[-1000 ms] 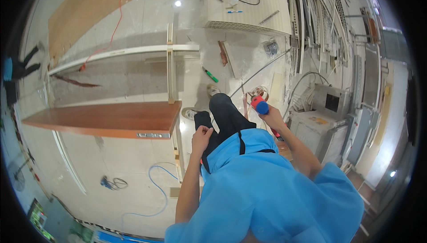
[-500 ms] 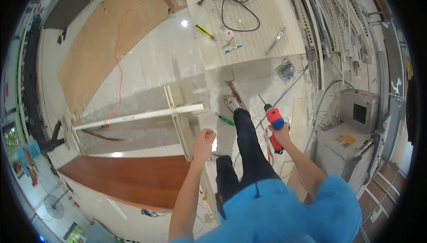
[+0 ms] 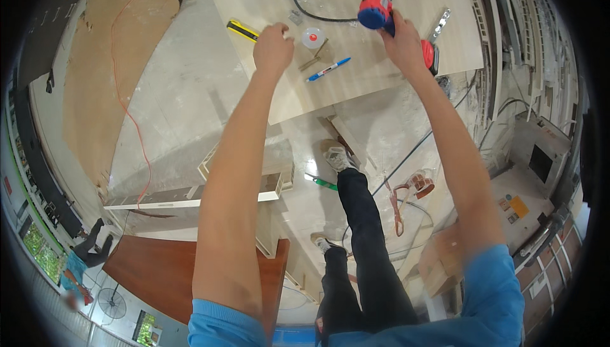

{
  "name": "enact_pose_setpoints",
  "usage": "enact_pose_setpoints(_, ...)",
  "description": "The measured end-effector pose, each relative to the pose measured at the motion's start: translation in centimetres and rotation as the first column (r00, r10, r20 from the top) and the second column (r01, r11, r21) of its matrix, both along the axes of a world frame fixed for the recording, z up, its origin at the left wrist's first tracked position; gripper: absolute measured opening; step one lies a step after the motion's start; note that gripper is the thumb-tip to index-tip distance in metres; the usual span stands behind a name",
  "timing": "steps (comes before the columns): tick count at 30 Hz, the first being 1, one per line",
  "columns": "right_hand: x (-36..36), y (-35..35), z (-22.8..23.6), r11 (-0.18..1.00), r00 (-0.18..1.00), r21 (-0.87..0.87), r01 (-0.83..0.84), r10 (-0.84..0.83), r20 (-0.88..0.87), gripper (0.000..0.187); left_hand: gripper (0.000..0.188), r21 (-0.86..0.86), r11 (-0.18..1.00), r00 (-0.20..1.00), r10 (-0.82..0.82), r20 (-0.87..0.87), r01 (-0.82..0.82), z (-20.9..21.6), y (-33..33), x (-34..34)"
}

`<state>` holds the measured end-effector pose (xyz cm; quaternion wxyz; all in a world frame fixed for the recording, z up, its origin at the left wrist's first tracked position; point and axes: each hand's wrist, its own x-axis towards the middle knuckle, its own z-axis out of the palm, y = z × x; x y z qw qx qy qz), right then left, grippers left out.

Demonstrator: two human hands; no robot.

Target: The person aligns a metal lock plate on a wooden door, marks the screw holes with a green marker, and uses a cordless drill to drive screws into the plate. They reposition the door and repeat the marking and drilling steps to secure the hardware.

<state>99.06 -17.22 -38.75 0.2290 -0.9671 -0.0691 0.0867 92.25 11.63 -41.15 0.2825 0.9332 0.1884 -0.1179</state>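
Note:
My right hand (image 3: 403, 45) grips a red and blue cordless drill (image 3: 376, 9) over the right part of a pale board on a raised work surface (image 3: 356, 86). Its red and black battery end (image 3: 429, 57) sticks out beside my wrist. Over the board's left part is my left hand (image 3: 273, 48), fingers curled in; what they hold, if anything, I cannot make out. A yellow and black utility knife (image 3: 242, 30) lies just left of it. To its right are a round white disc with a red centre (image 3: 312, 38), small brownish strips (image 3: 309, 63) and a blue pen (image 3: 328, 69).
A metal drawer slide (image 3: 440, 23) and a black cable (image 3: 305, 9) lie on the board. Below, the floor holds a green tool (image 3: 321, 182), an orange strap (image 3: 399, 210) and a cardboard box (image 3: 440, 263). A reddish-brown panel (image 3: 152, 264) stands left; another person (image 3: 77, 277) is farther off.
Both hands have moved forward from near my legs to over the board. The drill has gone up with my right hand, and the view has come closer to the board.

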Motion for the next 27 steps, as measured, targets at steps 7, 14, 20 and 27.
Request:
enact_pose_setpoints(7,3.5,1.2,-4.9,0.989,0.997,-0.141,-0.053,0.059,0.042,0.057,0.037,0.037,0.999,0.999,-0.040,0.032,0.039,-6.0,0.8,5.4)
enact_pose_setpoints(14,3.7,1.3,-7.2,0.974,0.995,-0.207,-0.096,0.101,0.011,0.062,0.038,0.040,0.999,1.000,0.027,-0.015,-0.026,-7.3,0.7,6.3)
enact_pose_setpoints(20,0.8,1.9,-5.6,0.961,0.915,-0.179,-0.212,0.260,0.308,0.053,0.033,-0.201,0.963,0.984,0.171,-0.047,-0.177,-6.2,2.0,6.2)
enact_pose_setpoints(27,-7.6,4.3,-12.8,0.776,0.794,0.165,-0.608,0.591,0.146,0.034,0.032,-0.620,0.575,0.692,0.718,0.070,-0.534,-2.2,0.3,-5.6)
